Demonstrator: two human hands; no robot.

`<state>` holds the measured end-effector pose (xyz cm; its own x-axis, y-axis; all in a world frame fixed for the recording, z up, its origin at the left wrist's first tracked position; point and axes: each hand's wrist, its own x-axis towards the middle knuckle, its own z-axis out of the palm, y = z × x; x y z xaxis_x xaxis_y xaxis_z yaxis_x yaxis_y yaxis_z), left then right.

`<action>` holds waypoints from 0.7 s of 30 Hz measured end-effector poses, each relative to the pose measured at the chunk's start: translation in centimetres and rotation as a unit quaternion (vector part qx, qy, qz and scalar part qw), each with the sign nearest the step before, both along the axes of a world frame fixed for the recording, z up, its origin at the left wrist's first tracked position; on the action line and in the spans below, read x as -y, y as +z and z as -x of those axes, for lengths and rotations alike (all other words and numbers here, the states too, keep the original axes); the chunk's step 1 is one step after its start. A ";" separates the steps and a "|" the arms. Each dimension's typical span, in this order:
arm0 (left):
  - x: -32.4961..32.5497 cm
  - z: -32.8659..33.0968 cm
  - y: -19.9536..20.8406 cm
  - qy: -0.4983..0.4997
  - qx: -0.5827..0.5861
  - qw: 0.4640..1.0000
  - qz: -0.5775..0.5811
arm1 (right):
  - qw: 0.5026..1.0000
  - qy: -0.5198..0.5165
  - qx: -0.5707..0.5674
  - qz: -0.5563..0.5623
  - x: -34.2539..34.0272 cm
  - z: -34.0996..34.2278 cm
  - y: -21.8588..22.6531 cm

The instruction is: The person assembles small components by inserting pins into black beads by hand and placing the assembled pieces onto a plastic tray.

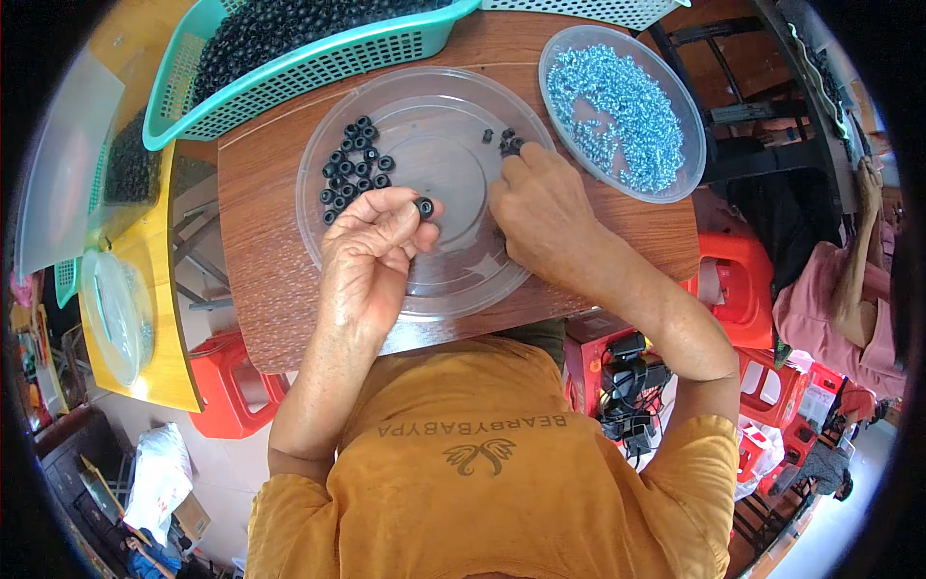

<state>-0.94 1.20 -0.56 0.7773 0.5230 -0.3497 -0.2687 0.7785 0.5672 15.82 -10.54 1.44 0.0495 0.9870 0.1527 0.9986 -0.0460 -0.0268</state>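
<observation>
Black ring (424, 207) pinched by the left hand (371, 241) above the clear tray (446, 159)
Its hole is best left uncovered; the right hand (540, 193) is held beside small dark pieces (516, 144); its grip cannot be told.

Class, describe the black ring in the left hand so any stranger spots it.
On the brown wooden table sits a wide clear round tray. Over it, the left hand pinches one small black ring. Unlike the similar pieces lying nearby, it is held in fingertips.
</observation>
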 end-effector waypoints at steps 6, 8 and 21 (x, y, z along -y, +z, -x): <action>0.2 -0.3 0.2 0.005 -0.010 1.000 0.002 | 0.979 -0.028 -0.168 -0.113 0.3 0.8 1.4; 0.3 -0.5 0.4 -0.001 -0.022 1.000 0.007 | 0.950 -0.023 -0.274 -0.151 0.2 1.4 2.1; 1.6 -0.7 1.2 0.029 -0.038 0.997 -0.059 | 0.897 -0.045 -0.402 -0.180 -0.5 2.5 2.5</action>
<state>-0.28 -0.37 0.60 0.7181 0.6071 -0.3402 -0.2632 0.6894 0.6749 13.32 -10.02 3.97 0.3631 0.8677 0.3395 0.6433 0.0302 -0.7650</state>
